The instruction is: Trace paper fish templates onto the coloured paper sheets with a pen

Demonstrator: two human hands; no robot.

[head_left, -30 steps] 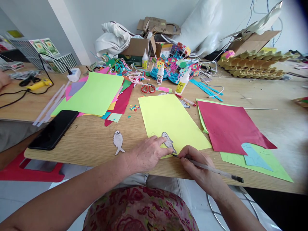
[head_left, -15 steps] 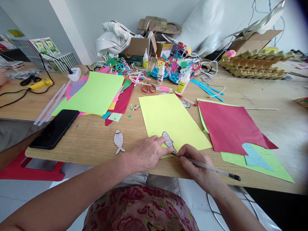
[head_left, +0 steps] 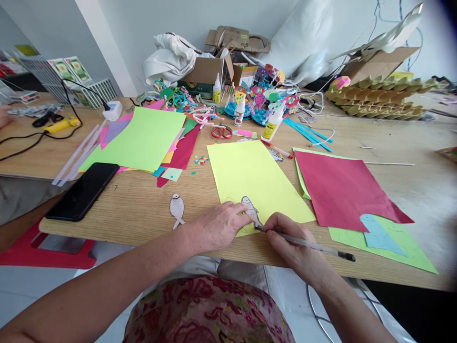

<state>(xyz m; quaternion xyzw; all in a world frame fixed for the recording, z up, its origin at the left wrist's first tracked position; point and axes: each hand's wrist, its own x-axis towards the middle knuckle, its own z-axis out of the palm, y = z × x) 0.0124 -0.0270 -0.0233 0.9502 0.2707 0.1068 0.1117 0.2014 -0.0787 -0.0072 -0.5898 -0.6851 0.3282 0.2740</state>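
On the lower part of a yellow paper sheet (head_left: 250, 171) lies a grey paper fish cutout (head_left: 251, 209), drawn with dark lines. My left hand (head_left: 222, 226) rests flat across the sheet, its extended fingers touching the left side of this fish. Beside the tail, my right hand (head_left: 289, 240) is closed around a clear pen with a black end (head_left: 317, 245), the tip at the tail's edge. Faint pencil outlines show on the sheet left of the fish. A second paper fish cutout (head_left: 176, 208) lies on the wood, left of my left hand.
Coloured paper (head_left: 137, 138) and a black phone (head_left: 84, 191) lie to the left. Red paper (head_left: 342, 190) overlaps green sheets at right. Behind are red scissors (head_left: 222, 132), a glue bottle (head_left: 273, 124), a pen (head_left: 278, 149) and craft pieces. A person's hand shows at far left.
My left thumb and index finger have shifted slightly along the fish, showing more of its tail. My right hand keeps the pen by the tail. The whole view has shifted slightly.
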